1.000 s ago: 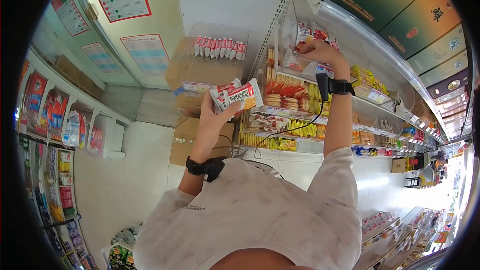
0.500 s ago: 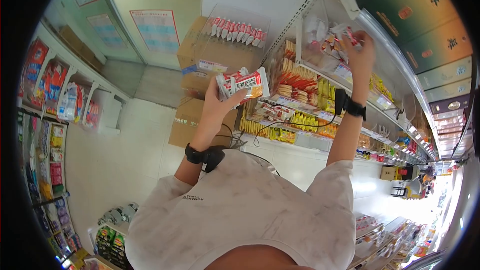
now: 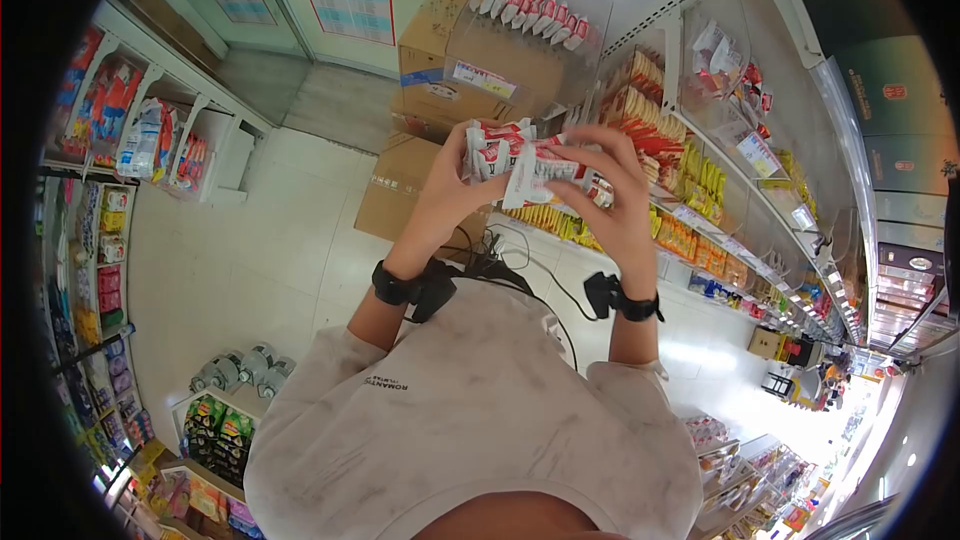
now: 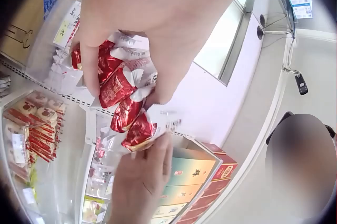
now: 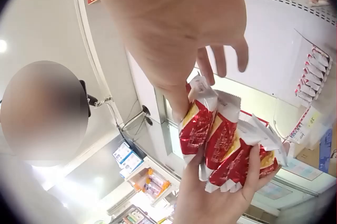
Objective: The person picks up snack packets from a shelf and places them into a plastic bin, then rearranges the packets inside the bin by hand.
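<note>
In the head view, my left hand [image 3: 445,190] grips several red-and-white snack packets [image 3: 492,158] in front of the chest. Its thumb and fingers squeeze them side by side in a row; the left wrist view shows their red foil [image 4: 117,88] and white crimped ends. My right hand [image 3: 618,195] has come up against the row and pinches the outermost packet [image 5: 196,129] between thumb and fingers. That packet lies close beside the others, and the right hand's fingertips [image 4: 164,147] are at its white end.
Just beyond the hands, a clear bin [image 3: 480,45] with a row of similar packets stands on cardboard boxes [image 3: 425,35]. Shelves of bagged snacks [image 3: 700,180] run along the right, with a price tag [image 3: 758,154] on an upper bin. A cable [image 3: 570,290] hangs between the wrists.
My right hand has left the upper shelf bin and come down leftward to the left hand, with a packet. The left hand keeps its packets near the chest. The head view has turned.
</note>
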`<control>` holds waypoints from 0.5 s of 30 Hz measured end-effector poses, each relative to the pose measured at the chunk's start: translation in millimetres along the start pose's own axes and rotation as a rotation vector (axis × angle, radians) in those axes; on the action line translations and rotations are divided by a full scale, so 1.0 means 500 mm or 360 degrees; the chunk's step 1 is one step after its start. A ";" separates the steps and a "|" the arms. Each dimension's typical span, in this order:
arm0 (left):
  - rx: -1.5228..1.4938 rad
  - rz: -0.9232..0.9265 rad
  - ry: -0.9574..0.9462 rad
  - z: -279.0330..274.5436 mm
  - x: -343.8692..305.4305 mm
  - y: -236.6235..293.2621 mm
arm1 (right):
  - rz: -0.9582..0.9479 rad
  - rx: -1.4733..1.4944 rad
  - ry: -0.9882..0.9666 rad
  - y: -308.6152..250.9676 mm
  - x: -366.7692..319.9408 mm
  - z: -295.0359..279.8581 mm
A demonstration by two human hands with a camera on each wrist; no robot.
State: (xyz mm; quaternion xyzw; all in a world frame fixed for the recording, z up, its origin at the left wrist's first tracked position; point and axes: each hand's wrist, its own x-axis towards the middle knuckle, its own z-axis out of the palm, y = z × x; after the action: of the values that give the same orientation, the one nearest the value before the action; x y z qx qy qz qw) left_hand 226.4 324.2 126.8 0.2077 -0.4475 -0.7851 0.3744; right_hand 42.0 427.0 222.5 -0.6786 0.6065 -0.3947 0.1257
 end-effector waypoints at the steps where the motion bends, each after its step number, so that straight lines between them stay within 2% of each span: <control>1: 0.0053 0.0008 -0.0023 -0.007 -0.004 -0.001 | 0.0001 0.0043 0.0077 0.003 0.004 0.021; 2: 0.0106 0.0025 -0.0043 -0.015 -0.005 -0.003 | -0.0009 0.0085 0.0150 0.008 0.005 0.034; 5: 0.0150 0.0091 -0.0067 -0.027 -0.017 0.005 | 0.0304 0.0772 -0.0065 0.029 -0.011 0.057; 8: 0.0176 0.0098 -0.0065 -0.029 -0.021 0.009 | 0.0343 0.0942 -0.0019 0.025 -0.010 0.065; 11: 0.0253 0.0025 0.0019 -0.025 -0.020 0.012 | 0.0149 0.0480 -0.0061 0.037 -0.006 0.064; 15: 0.0095 -0.0173 0.0081 -0.014 -0.015 0.014 | 0.0061 0.0396 -0.0107 0.027 0.007 0.069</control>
State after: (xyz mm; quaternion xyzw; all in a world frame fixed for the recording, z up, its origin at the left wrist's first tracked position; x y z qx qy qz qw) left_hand 238.2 324.0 129.1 0.2629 -0.4491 -0.7850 0.3360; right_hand 55.7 410.2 192.4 -0.6590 0.5612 -0.4415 0.2365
